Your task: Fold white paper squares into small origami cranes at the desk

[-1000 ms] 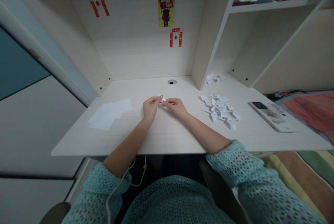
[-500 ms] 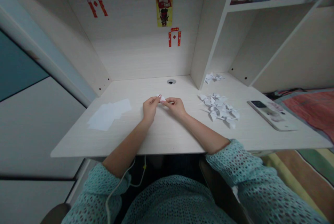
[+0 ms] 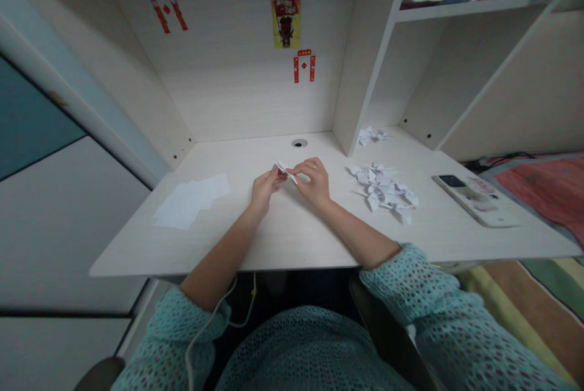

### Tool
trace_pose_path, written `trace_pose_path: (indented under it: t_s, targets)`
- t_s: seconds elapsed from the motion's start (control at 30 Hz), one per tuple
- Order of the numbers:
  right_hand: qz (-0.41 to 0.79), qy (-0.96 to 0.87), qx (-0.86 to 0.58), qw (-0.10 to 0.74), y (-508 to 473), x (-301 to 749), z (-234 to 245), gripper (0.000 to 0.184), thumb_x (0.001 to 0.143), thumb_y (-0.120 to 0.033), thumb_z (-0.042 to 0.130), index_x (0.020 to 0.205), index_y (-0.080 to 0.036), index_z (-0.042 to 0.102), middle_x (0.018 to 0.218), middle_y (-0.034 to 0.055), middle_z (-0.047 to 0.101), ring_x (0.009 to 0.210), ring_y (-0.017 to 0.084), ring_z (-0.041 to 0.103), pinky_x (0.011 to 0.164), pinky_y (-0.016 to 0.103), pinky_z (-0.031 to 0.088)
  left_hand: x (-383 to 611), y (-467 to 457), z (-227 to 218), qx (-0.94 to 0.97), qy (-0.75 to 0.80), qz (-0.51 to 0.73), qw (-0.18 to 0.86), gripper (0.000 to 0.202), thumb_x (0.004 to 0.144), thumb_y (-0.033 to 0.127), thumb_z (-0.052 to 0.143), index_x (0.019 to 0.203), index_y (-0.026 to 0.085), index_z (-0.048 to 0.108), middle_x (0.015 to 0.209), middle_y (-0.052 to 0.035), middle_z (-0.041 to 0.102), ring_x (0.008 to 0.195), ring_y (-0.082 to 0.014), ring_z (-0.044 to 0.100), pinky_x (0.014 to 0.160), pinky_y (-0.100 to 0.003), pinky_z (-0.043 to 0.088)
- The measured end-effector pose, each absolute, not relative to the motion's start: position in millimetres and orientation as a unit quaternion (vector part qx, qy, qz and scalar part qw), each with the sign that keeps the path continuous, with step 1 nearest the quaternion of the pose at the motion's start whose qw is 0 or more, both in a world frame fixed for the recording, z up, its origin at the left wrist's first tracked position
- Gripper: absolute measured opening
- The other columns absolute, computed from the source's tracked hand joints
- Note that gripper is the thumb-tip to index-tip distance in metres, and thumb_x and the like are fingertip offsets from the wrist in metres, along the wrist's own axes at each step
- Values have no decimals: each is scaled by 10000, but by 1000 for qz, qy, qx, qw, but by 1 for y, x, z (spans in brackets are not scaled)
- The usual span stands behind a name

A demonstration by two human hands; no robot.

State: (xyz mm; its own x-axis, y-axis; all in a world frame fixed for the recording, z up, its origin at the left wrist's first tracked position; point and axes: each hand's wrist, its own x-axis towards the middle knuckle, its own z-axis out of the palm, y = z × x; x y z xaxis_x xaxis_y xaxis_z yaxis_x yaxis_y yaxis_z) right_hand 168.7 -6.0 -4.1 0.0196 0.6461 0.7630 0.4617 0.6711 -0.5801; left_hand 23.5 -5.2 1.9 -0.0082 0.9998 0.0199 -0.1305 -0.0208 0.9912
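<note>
A small folded piece of white paper (image 3: 286,171) is held between both hands above the middle of the desk. My left hand (image 3: 265,187) pinches its left side with the fingertips. From the right, my right hand (image 3: 314,181) grips the other side between thumb and fingers. To the left lie several flat white paper sheets (image 3: 191,199), overlapping. On the right is a loose heap of folded paper pieces (image 3: 385,189). The exact folded shape of the held piece is too small to make out.
A phone (image 3: 472,199) lies at the desk's right side. Behind the upright divider (image 3: 371,62) sits a smaller pile of folded paper (image 3: 373,135). A round cable hole (image 3: 299,143) is near the back wall. A white cable (image 3: 205,324) hangs below the desk's front edge.
The folded paper has been turned and now slants down to the right. My right hand has risen slightly and its fingers have shifted; my left fingers have shifted too.
</note>
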Motion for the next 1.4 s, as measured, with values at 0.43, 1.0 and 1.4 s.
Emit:
trace_pose_path:
  t_s: [0.43,1.0,1.4]
  targets:
    - [81,-761,-359,534,-1,170,-8,236,740,-156,649,888,-326,720,969,33,612,1004,220,472,902,400,388,22,-2,1,489,472,571,461,370,660,520,668,767,169,705,783,-62,685,734,-163,604,603,-241,427]
    - [202,-707,-381,561,4,168,-12,74,735,-226,673,734,-267,734,796,26,670,856,184,559,855,366,407,26,-12,12,536,474,575,397,244,678,412,675,688,171,715,669,-36,673,677,-162,594,653,-269,439]
    - [384,-632,-357,571,5,162,-11,236,715,-441,659,767,-217,710,838,44,690,824,180,612,746,302,452,24,-6,5,534,472,583,390,248,718,413,634,761,175,691,776,-50,686,745,-167,607,653,-261,432]
